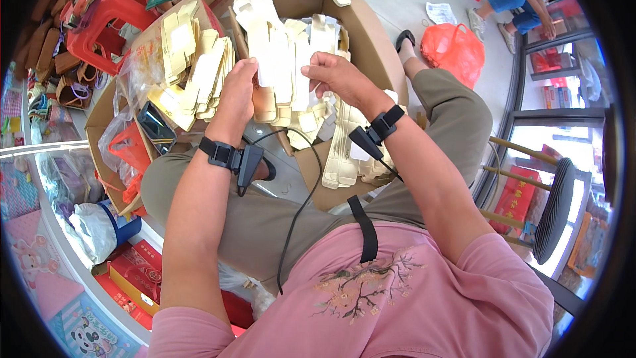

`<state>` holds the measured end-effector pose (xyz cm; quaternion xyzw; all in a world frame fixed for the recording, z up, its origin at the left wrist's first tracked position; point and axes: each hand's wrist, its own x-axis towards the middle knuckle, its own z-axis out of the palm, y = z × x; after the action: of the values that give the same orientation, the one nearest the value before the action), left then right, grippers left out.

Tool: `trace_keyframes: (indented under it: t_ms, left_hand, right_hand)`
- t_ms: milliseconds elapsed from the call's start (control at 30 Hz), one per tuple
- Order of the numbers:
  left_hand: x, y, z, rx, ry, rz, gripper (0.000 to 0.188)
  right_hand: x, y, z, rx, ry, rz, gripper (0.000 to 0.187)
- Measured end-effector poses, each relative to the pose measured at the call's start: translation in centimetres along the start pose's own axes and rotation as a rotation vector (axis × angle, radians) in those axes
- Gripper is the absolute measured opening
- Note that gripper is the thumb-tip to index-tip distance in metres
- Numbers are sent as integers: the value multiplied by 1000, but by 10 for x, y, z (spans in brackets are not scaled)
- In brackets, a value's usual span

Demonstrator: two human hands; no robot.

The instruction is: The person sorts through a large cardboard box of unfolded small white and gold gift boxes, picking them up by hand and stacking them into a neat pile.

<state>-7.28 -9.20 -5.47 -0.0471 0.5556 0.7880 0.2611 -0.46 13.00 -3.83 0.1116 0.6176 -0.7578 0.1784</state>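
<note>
Several cream card pieces (283, 66) lie between your left hand (236, 93), which seems to grip their left edge, and your right hand (344, 81), fingers curled and hold unclear, over the far carton (372, 36), so keep pressure light and level to avoid bending them.

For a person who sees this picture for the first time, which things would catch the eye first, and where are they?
Probably the bright heap of pale yellow card pieces at upper centre, with the left hand and right hand at it. Strong reds may come next: an orange-red plastic bag on the floor, upper right, and a red stool, upper left. The pink shirt fills the lower middle.
</note>
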Motion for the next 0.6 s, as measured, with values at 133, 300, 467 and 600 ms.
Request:
trace_keyframes:
  t_ms: [133,300,467,600]
  left_hand:
    - [-3,-1,8,-17,4,-45,24]
    - [7,-6,-14,1,-30,-47,25]
    - [13,14,-10,-70,65,41,28]
    - [15,19,-10,-129,43,76,26]
  right_hand:
    - [7,0,-3,4,-52,-34,21]
    - [21,-6,7,18,-104,-21,29]
    - [42,23,-26,-255,130,11,39]
    - [56,65,-41,-803,208,338,40]
